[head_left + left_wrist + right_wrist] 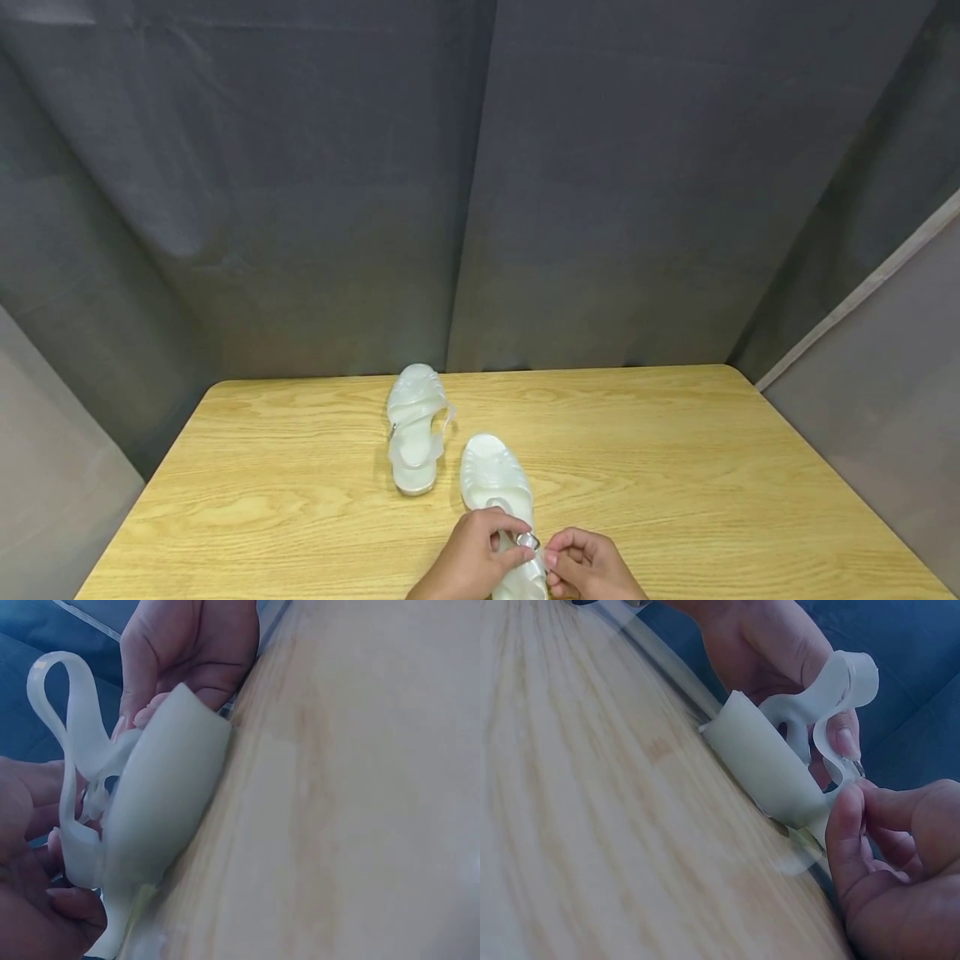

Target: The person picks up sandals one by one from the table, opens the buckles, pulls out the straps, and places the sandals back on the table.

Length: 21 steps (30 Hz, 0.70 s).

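Observation:
A translucent white jelly sandal (495,467) lies on the table near its front edge, toe pointing away. My left hand (474,554) reaches across it and holds the small metal buckle (528,542) on its strap between thumb and index finger. At the sandal's right side, my right hand (588,562) pinches the strap end beside the buckle with thumb and forefinger. In the right wrist view the pale strap (855,675) loops up above the sole, and the right fingertips (855,796) meet at its side. The left wrist view shows the same strap loop (82,712) standing up.
A second matching sandal (412,471) stands farther back and to the left, its strap sticking out on the right. Both lie on a wood-grain table (675,467) with rounded far corners. Dark grey cloth (300,208) hangs behind, and lighter panels flank the sides.

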### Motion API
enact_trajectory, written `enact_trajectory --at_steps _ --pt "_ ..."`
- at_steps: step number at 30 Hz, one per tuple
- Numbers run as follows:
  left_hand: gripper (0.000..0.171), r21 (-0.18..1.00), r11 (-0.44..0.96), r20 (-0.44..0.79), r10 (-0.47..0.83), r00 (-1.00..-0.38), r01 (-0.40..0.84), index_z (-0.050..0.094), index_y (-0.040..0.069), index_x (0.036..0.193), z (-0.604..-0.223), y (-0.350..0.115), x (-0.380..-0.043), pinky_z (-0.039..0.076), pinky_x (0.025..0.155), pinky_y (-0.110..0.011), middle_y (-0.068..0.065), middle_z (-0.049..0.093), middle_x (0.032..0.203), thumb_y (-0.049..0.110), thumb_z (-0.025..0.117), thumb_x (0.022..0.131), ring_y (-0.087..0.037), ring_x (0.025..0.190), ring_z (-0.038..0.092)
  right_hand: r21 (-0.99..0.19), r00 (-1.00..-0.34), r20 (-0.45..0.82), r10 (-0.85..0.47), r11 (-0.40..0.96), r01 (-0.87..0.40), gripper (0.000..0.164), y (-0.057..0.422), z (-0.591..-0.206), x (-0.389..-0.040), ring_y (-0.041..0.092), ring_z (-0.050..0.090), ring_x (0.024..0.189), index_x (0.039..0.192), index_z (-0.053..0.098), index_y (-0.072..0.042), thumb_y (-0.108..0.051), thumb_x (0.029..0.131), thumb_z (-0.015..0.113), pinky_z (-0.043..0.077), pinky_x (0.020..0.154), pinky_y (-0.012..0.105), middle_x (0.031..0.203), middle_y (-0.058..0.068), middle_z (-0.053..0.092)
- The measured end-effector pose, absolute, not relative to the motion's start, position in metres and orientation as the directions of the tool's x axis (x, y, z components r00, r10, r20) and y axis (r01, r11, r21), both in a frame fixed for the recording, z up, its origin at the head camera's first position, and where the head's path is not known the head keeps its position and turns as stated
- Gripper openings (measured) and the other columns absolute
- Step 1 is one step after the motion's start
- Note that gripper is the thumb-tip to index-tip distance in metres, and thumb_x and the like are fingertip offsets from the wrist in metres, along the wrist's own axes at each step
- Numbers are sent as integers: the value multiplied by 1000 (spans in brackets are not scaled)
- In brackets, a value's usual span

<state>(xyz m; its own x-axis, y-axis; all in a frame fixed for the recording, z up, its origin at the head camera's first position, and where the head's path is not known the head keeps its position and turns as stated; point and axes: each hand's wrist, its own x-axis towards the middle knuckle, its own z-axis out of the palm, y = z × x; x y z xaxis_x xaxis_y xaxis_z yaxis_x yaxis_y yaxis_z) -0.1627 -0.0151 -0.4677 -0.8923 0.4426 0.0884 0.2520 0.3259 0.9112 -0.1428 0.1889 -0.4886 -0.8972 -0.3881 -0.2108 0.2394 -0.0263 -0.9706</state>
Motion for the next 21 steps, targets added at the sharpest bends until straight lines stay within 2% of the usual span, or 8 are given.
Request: enact_trajectory --at_steps 9,21 --pt "19 919 308 98 426 -899 246 73 9 96 -467 -13 -161 39 52 -17 13 57 76 19 75 80 0 58 41 -977 -915 -195 -354 -13 214 26 184 -485 -142 5 58 66 96 57 5 -19 88 65 52 61 17 74 0 59" --pt "19 928 292 93 416 -905 230 73 9 96 -469 -12 -161 37 48 -18 13 56 75 20 75 80 0 55 40 -973 -946 -229 -227 58 222 35 176 -482 -140 9 56 61 99 58 8 -23 87 67 51 58 20 70 3 59"
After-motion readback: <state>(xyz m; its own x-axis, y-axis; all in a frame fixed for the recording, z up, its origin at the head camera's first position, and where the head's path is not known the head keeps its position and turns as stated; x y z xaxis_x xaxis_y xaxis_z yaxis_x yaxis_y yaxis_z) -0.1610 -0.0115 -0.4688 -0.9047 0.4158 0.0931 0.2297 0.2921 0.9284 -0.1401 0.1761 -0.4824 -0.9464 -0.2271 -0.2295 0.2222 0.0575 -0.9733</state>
